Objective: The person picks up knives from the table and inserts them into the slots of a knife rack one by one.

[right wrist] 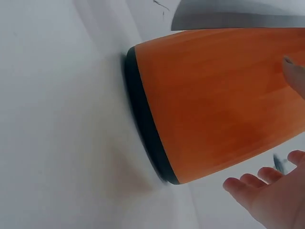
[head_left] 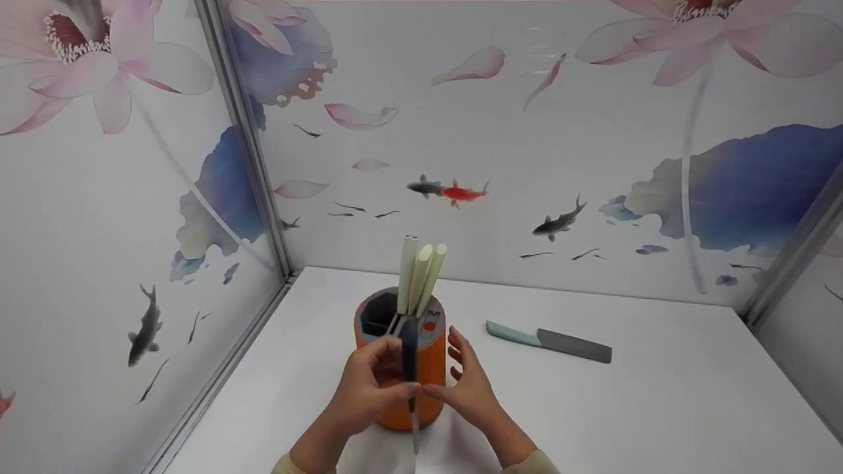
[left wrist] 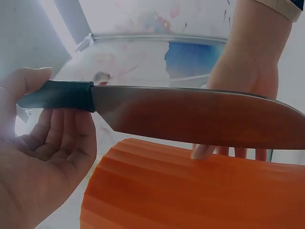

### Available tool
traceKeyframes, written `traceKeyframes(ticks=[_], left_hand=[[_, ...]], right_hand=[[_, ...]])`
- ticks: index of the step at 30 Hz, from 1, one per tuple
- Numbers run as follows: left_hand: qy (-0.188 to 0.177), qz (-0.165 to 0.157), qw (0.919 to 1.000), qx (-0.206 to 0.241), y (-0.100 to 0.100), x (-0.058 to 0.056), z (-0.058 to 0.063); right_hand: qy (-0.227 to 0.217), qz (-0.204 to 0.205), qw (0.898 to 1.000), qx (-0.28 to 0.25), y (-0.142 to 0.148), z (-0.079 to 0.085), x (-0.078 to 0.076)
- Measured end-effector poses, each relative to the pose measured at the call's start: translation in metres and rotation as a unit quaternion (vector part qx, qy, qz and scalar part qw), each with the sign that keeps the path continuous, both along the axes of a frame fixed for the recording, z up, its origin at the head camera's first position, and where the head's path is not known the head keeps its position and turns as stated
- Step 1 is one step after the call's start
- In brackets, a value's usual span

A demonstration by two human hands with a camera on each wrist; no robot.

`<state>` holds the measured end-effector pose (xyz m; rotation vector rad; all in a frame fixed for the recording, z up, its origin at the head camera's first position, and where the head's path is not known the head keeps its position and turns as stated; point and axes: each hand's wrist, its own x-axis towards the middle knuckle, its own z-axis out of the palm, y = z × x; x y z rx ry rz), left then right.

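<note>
My left hand (head_left: 372, 385) pinches the dark handle (left wrist: 62, 95) of a kitchen knife between thumb and fingers. Its broad blade (left wrist: 200, 117) points downward in front of an orange knife block (right wrist: 214, 105), close to the block's side. The block is round and ribbed, with a dark base and a grey slotted top. My right hand (head_left: 471, 388) is beside the block on its right, fingers spread and apart from each other, with its thumb close to the knife. Nothing shows in the right hand's grasp in the right wrist view.
Several pale handles (head_left: 421, 276) stand up from the slots of the block. To the right, a cleaver (head_left: 550, 341) with a light blue-green handle and grey blade lies flat on the white table (head_left: 625, 408). Panels printed with flowers and fish enclose the table's back and sides.
</note>
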<state>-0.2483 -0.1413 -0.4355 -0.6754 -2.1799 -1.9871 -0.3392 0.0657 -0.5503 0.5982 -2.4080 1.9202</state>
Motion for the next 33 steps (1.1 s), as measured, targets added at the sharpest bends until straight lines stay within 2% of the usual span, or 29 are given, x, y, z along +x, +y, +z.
traceKeyframes(ticks=[4,8,13,18,22,28,33], left_hand=[[0.015,0.001,0.9999,0.004,-0.003,0.002,0.004],[0.009,0.007,0.9999,-0.001,-0.005,0.006,0.01],[0.004,-0.004,1.0,0.001,-0.007,0.015,0.019],[0.032,-0.019,0.9993,0.004,-0.006,0.023,0.025],[0.05,-0.014,0.9985,0.02,-0.007,0.03,0.029],[0.116,-0.007,0.9914,0.059,-0.015,0.04,0.034],[0.193,0.002,0.977,0.092,-0.023,0.04,0.039]], right_hand=[[-0.017,0.004,1.0,0.006,-0.006,-0.004,0.002],[-0.028,-0.007,1.0,0.008,-0.01,-0.006,0.004],[-0.037,-0.012,0.999,0.011,-0.011,-0.006,0.005],[-0.025,-0.012,0.999,0.017,-0.008,-0.006,0.005],[-0.027,-0.015,0.999,0.017,-0.008,-0.007,0.004],[-0.042,-0.018,0.999,0.023,-0.014,-0.008,0.004],[-0.041,-0.014,0.999,0.019,-0.015,-0.007,0.004]])
